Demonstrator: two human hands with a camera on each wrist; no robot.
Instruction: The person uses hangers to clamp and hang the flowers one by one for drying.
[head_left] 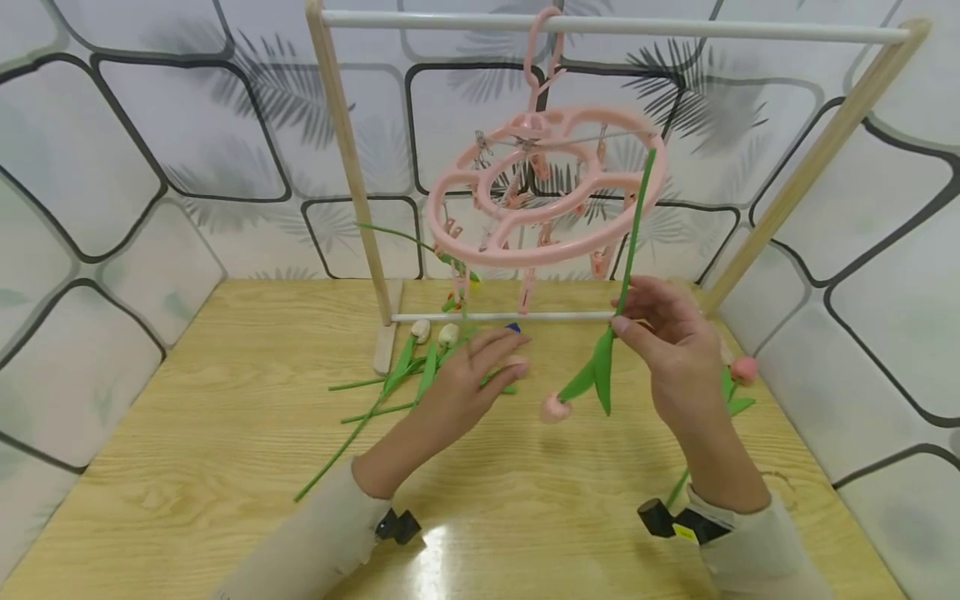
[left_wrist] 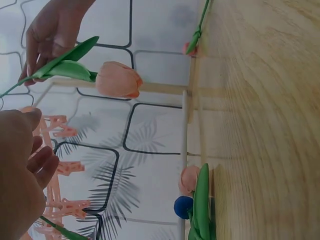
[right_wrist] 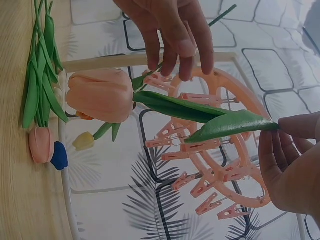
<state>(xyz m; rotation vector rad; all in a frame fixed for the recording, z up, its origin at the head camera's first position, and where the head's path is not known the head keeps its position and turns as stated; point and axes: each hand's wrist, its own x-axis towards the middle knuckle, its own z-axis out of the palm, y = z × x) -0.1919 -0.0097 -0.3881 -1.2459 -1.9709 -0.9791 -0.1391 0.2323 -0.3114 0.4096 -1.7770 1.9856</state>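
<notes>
My right hand (head_left: 678, 358) pinches the green stem of an artificial pink tulip (head_left: 602, 367) between thumb and fingers. The tulip hangs bloom down, its stem rising in front of the round pink clip hanger (head_left: 555, 250). In the right wrist view its bloom (right_wrist: 100, 95) and two leaves show large. My left hand (head_left: 468, 379) is below the hanger's left side, fingers loosely extended, holding nothing visible. A yellow tulip (right_wrist: 83, 141) hangs by the hanger's left side, its stem sticking out leftward; the clip's hold on it is hard to make out.
The hanger hooks over the white top rod (head_left: 450, 21) of a wooden-legged rack. White tulips (head_left: 448, 336) with long stems lie on the table under the left hand. Another pink tulip (head_left: 742, 371) lies beyond the right hand. A blue bloom (right_wrist: 60, 155) lies near the lower rod.
</notes>
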